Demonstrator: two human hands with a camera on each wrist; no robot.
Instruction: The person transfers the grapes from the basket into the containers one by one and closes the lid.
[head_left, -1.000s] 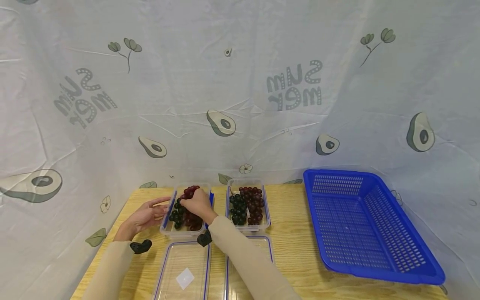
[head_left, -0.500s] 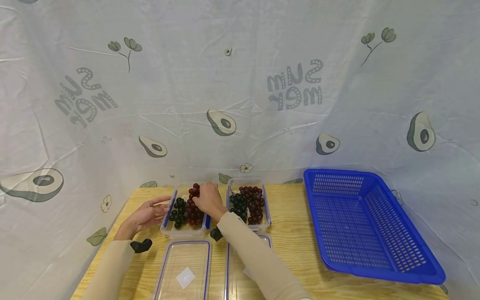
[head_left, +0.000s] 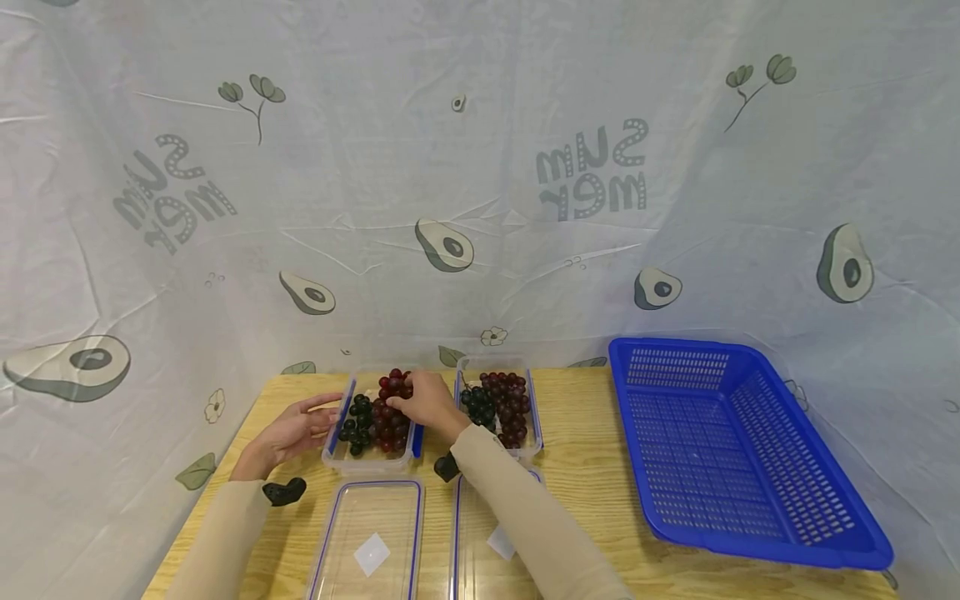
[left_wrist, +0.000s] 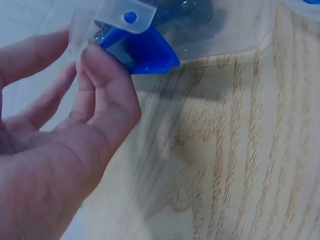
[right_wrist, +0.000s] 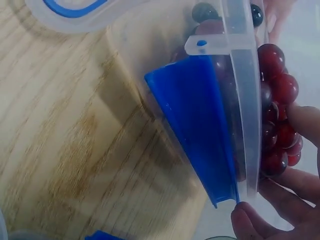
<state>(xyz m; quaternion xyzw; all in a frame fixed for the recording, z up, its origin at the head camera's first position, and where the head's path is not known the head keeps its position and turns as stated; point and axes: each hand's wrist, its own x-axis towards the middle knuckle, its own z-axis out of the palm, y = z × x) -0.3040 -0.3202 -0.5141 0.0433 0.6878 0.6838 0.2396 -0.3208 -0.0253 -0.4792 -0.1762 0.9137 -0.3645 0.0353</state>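
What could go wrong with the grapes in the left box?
The red grapes bulge above the rim of the left box, so some might tumble out, or get squashed if a lid went on. The blue flap sticking out, near the right hand, might catch a finger.

A wooden table point(head_left: 592, 483) carries two clear boxes point(head_left: 369, 465) near its far edge, two lids point(head_left: 390, 517) before them, and a blue basket point(head_left: 705, 454) rightward.

R hand point(head_left: 429, 404) + red grapes point(head_left: 395, 385) shifted right
Vs. 1 s ago: hand now over L box's point(head_left: 367, 465) R edge, bunch farther from dk green grapes point(head_left: 358, 425); R sleeve point(head_left: 536, 521) moved too, R lid's label point(head_left: 500, 542) showing.
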